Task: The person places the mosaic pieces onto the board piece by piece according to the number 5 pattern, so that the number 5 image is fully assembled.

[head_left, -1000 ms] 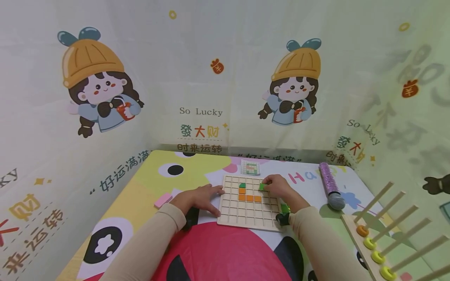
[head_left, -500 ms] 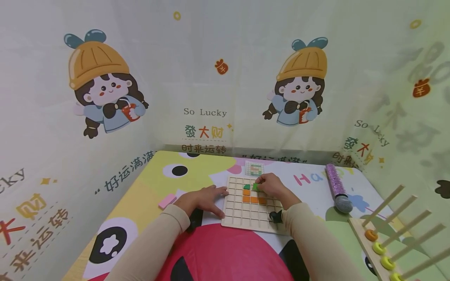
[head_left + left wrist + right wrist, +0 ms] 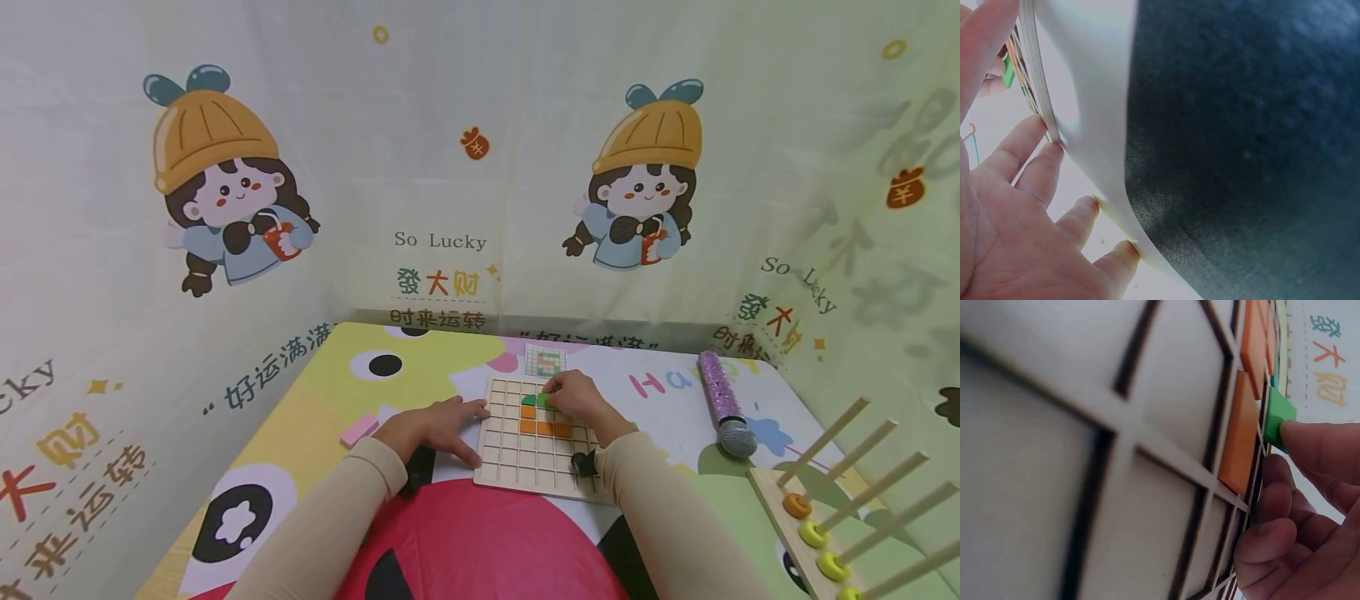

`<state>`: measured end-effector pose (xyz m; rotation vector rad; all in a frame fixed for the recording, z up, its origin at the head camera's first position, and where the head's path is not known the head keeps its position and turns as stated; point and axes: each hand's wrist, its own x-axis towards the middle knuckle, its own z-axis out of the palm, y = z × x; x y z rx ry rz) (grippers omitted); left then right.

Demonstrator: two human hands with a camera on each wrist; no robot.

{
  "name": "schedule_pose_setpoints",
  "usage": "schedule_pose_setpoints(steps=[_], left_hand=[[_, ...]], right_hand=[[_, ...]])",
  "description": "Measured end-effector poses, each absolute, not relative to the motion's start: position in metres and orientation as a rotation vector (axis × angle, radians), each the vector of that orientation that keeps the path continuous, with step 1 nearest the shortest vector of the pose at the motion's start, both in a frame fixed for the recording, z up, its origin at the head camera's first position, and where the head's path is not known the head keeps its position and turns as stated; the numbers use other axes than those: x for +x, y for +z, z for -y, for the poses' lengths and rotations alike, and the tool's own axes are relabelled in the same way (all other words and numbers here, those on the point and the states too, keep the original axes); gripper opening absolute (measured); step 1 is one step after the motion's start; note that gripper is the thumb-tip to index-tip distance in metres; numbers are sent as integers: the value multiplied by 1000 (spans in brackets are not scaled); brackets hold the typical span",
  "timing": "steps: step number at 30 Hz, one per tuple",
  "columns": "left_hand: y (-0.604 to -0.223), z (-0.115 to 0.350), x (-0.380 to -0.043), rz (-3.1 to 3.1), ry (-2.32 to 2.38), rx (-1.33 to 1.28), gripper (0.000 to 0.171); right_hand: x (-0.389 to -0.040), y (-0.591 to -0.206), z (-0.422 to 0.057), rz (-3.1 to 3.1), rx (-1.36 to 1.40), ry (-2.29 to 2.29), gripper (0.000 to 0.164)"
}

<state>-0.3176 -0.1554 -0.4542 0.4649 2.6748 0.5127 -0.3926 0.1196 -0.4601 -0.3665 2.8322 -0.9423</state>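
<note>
Green tile (image 3: 543,400) has slid left along its row on the board (image 3: 510,467) since a second ago: there was a gap to the dark green tile (image 3: 529,400), now it's just beside it. Orange tiles (image 3: 528,412) unchanged, L shape. So the two greens read as one row at the top of the L. Right hand (image 3: 581,396) pinches the green tile with thumb and fingers; can't tell if it's seated in a cell. Left hand (image 3: 438,425) spread, holding nothing, touching the board's left edge as before. Surface: cartoon-print table (image 3: 427,354), card (image 3: 546,360) behind board, pink block (image 3: 359,430) on the left, mic (image 3: 727,404) and peg rack (image 3: 776,496) on the right. Room: pale printed walls (image 3: 435,192), "So Lucky" lettering (image 3: 441,242)
</note>
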Motion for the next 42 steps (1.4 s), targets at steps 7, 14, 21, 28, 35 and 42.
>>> schedule_pose_setpoints(steps=[7, 14, 21, 28, 35, 42], left_hand=[[-454, 155, -316, -2681, 511, 457, 97], [-456, 155, -317, -2684, 514, 464, 95], [-456, 154, -317, -2682, 512, 479, 92], [-454, 155, -316, -2682, 509, 474, 93], [-455, 156, -315, -2683, 497, 482, 94], [-455, 155, -315, -2679, 514, 466, 98]], right_hand=[[-392, -460, -116, -2883, -389, -808, 22], [-388, -460, -120, -2872, -370, -801, 31], [-378, -453, -142, -2826, -282, -957, 28], [-370, -451, -166, -2811, -232, -1002, 25], [-361, -447, -189, -2810, -208, -1003, 27], [-353, -448, -219, -2861, -223, -969, 28]])
